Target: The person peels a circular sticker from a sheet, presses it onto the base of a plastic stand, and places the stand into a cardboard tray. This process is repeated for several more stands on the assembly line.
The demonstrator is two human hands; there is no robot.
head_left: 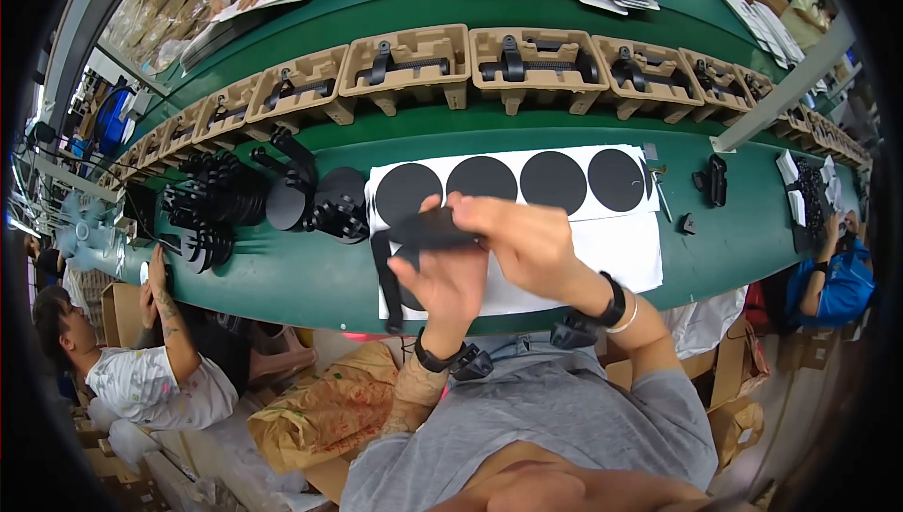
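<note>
1. The left hand and right hand both pinch a flat black piece, held between them above the white sheet.
2. The piece sits at the fingertips of both hands, just below the row of black round pads.
3. Everything rests on a green conveyor table.

Four black round discs lie in one row on the white sheet. On the far belt I count about nine brown moulded trays, though those at both ends are too small to be sure. Three other people are partly in view.
</note>
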